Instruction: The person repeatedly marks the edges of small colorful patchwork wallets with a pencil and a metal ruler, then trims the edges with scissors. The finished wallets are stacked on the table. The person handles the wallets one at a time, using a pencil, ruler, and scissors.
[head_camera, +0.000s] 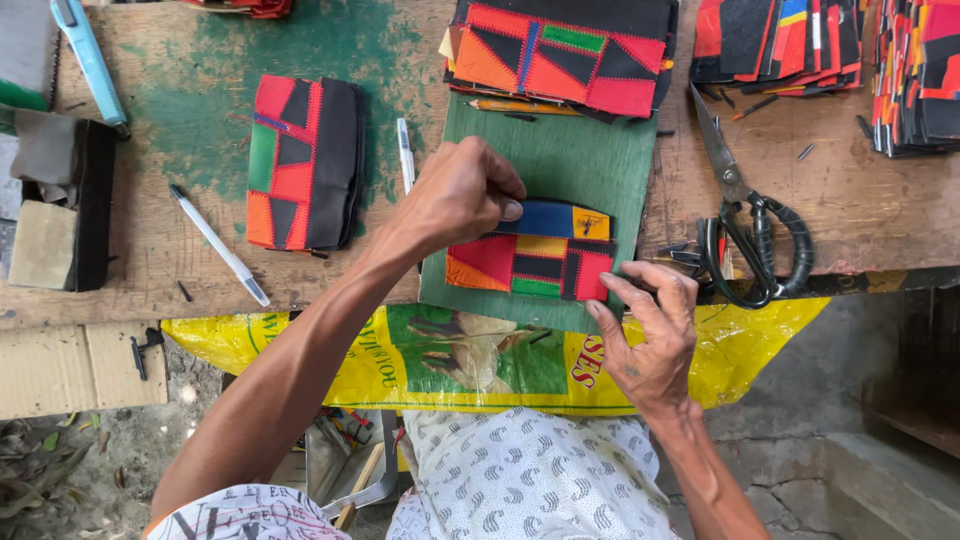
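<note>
Left hand (465, 195): clenched, thumb and fingers pinching the upper left end of the patchwork piece (535, 252), at its blue strip.
Right hand (650, 330): released, fingers spread, the fingertips (610, 283) pressing the lower right corner of the same piece; it grasps nothing.
Where the piece lies: flat on the green board (570, 150), near the front edge of the wooden counter (870, 200), directly ahead of the person.
Long axis: runs left to right across the view, roughly parallel to the counter's front edge, tilted a little, the right end slightly lower.
Which way it points: the blue and yellow strip faces away from the person, the red, black and green patches face toward them.
Direction from each hand: the piece stretches to the right of the left hand and up and to the left of the right hand, so it spans the gap between the 2.
Nearer hand: both touch it; the left one has the actual grip, the right one only holds it down.
Nearby: black-handled scissors (750, 230) just right of the board, a white pen (405, 155) at its left edge, a folded patchwork pouch (305, 165) farther left, a stack of patchwork pieces (565, 50) beyond the board.
</note>
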